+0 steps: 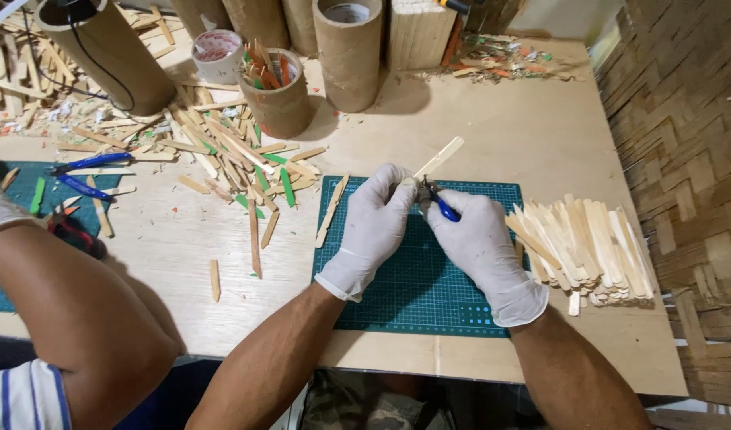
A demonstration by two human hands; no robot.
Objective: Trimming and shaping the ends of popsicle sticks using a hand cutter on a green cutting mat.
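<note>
From my head camera: my left hand has its fingers clamped on a pale wooden stick, which juts up and away to the right over the green cutting mat. My right hand has its fingers closed round blue-handled cutters, meeting the stick's near end. A pile of cut sticks lies just right of the mat on the counter. Far left, another person's arm rests.
</note>
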